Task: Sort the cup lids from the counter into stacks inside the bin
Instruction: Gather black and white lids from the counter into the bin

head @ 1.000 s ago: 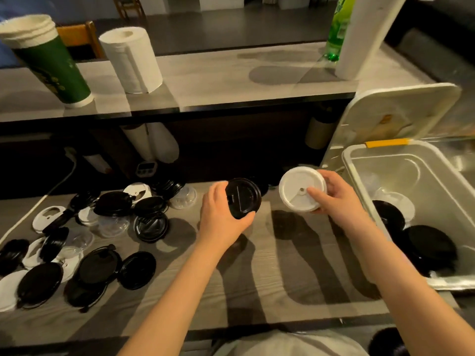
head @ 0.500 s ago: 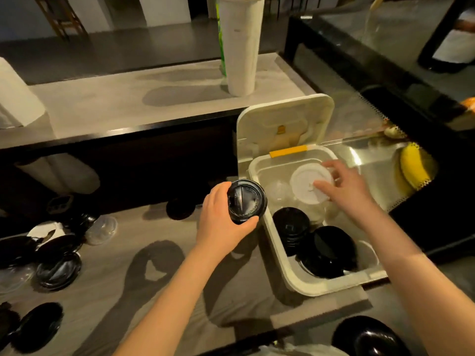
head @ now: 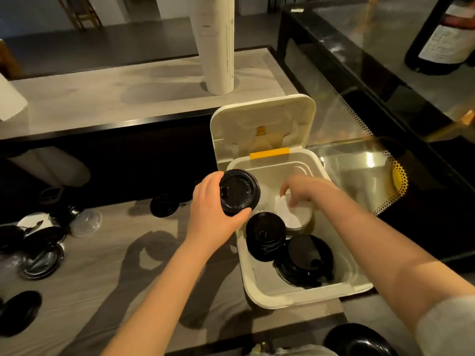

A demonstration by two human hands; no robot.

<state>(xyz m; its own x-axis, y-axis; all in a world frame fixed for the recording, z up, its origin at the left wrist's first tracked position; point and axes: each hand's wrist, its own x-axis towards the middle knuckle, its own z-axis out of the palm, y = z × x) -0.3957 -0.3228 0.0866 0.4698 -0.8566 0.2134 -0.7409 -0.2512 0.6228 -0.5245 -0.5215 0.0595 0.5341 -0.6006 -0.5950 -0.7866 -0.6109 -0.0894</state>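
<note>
grey wood-grain counter | pale ledge behind | left hand grips black lid

Loose lids are on the counter, left of the bin. Lid stacks sit inside it, cup tower behind.

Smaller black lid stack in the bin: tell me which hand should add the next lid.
Left, probably. The left hand grips a black lid at the bin's left rim, right beside the smaller black stack. The right hand is down at the white lids, blurred.
</note>
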